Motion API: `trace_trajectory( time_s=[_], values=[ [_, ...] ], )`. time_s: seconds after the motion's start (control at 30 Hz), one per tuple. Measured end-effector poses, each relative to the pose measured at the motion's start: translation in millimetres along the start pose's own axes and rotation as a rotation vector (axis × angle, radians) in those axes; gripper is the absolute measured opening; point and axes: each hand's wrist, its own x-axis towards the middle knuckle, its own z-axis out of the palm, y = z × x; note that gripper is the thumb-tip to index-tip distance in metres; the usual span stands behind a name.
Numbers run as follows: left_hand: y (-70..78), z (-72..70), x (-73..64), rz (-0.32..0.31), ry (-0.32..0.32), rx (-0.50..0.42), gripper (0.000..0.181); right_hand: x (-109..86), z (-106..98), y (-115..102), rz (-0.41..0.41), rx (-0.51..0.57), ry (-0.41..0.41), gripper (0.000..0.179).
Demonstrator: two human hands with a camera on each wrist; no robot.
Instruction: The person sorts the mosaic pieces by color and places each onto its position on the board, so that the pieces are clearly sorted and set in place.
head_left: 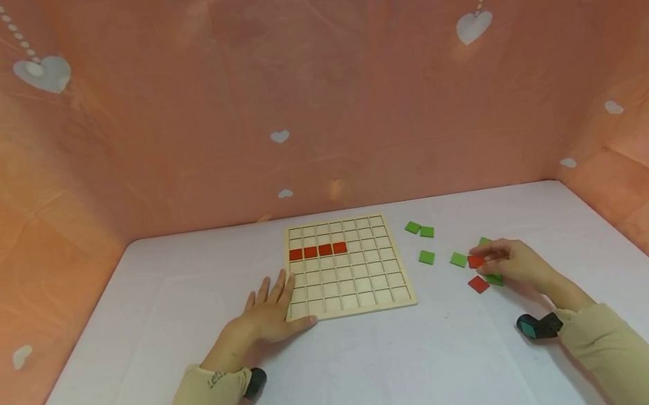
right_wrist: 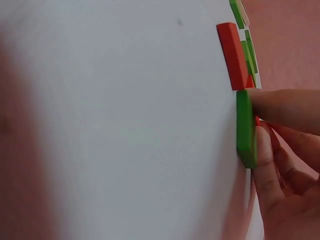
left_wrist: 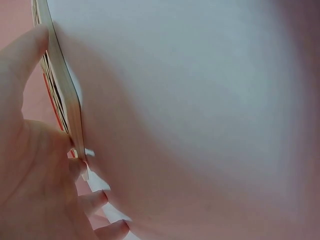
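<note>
Left hand (head_left: 270, 314) spread, touching a gridded board (head_left: 349, 286) near its close left corner, right hand (head_left: 513, 264) pinching a red tile (head_left: 475, 262) by green tiles (head_left: 426, 257) right of the board, four red tiles (head_left: 325, 250) in one row

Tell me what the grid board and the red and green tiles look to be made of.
Grid board: likely bare, matte wood, judging by its pale tan surface and edge.
Red tiles and green tiles: perhaps painted wood or plastic, with a smooth, fairly matte finish; their even colour runs onto the edges.
</note>
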Motion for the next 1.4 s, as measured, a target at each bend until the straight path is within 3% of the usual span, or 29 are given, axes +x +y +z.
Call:
trace_trajectory(
  time_s=[0.53,1.03,1.4],
  values=[
    [-0.5,0.5,1.9,-0.002,-0.004,-0.011,0.093,2.3,2.0,-4.4,0.024,0.028,-0.001,0.049],
    [-3.8,3.2,3.3,-0.004,-0.005,-0.006,0.097,7.3,7.6,-11.1,-0.067,0.088,0.032,0.046],
    [1.1,-0.1,1.1,-0.018,-0.014,-0.003,0.093,13.3,16.7,-22.9,-0.037,0.093,0.031,0.047]
  ],
)
